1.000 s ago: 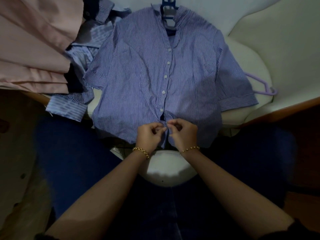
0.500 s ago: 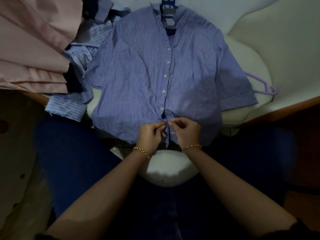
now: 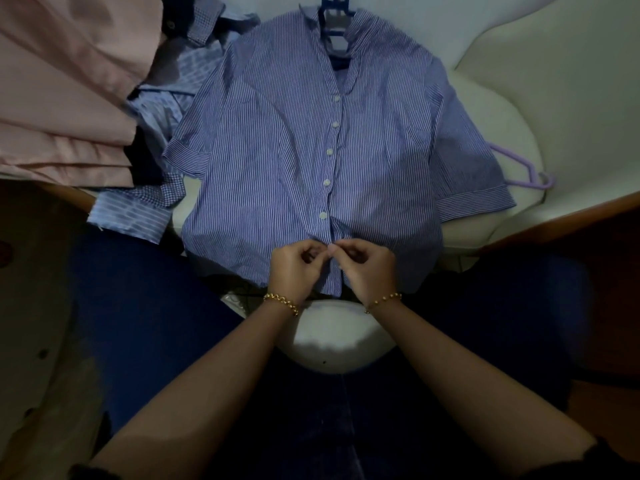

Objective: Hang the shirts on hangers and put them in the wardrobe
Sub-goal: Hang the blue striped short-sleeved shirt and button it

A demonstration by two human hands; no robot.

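A blue-and-white striped short-sleeved shirt (image 3: pixel 277 150) lies flat on a white cushioned seat (image 3: pixel 485 109), front up. A blue hanger (image 3: pixel 334 26) sits inside its collar, with the hook at the top edge of the view. Several white buttons down the front are fastened. My left hand (image 3: pixel 294 271) and my right hand (image 3: pixel 367 268) meet at the shirt's lower placket. Each pinches one edge of the fabric near the lowest buttons. The button between my fingertips is mostly hidden.
A lilac hanger (image 3: pixel 519 171) pokes out from under the shirt's right sleeve. A pile of pink fabric (image 3: pixel 62 98) and other blue patterned shirts (image 3: pixel 162 109) lies at the left. A wooden edge (image 3: pixel 554 220) runs at the right. My legs in dark blue trousers (image 3: pixel 138 323) are below.
Both hands have stayed at the lower placket, with only small finger movements. The small gap in the placket above my hands has closed.
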